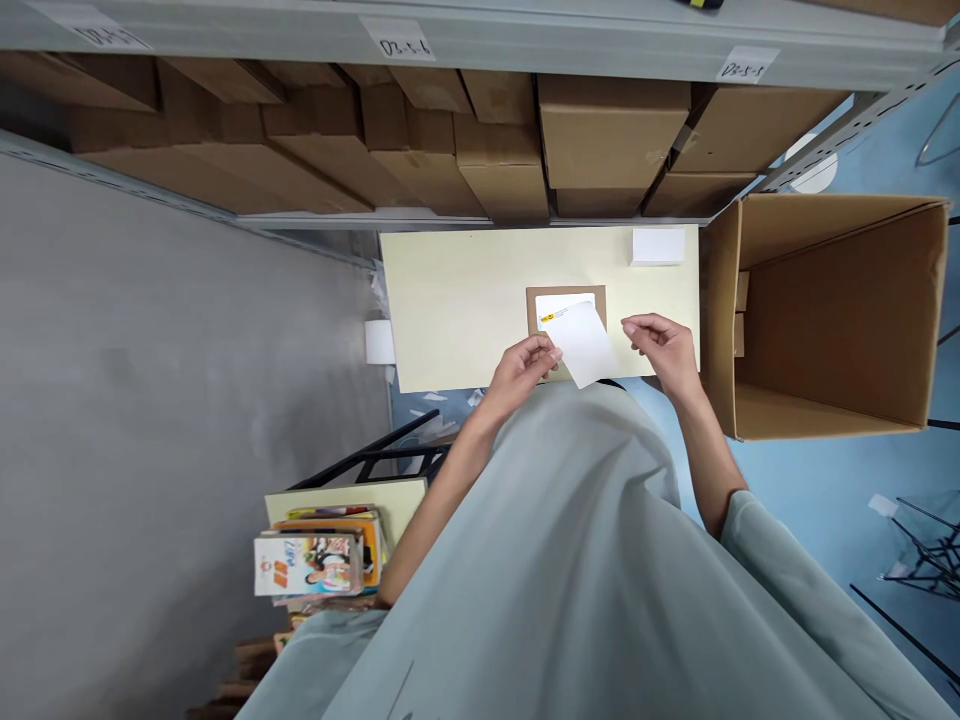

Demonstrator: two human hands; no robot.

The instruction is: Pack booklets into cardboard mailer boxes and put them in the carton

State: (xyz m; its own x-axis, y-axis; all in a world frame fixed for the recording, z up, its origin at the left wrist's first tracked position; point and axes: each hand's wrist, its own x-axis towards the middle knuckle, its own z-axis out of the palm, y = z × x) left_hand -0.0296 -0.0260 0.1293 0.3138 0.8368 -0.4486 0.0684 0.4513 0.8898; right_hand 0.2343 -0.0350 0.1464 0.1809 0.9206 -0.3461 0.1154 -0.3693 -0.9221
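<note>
Between the thumb and fingers of my left hand (529, 362) is the edge of a white sheet of paper (583, 345), tilted and plain on its upper face. Beneath it lies a flat brown cardboard box (531, 312) on the pale tabletop (457, 290). A white label (564, 300) with a small yellow mark shows on the box, partly covered by the sheet. To the right of the sheet and apart from it, my right hand (661, 348) hovers with thumb and forefinger pinched together. Whether anything thin is in that pinch I cannot make out.
A white stack of paper or labels (658, 246) sits at the table's back right. On the right stands a large open carton (840, 320) with small boxes inside. A shelf (480, 40) full of brown boxes (615, 130) overhangs the back. Magazines (319, 565) are piled at lower left.
</note>
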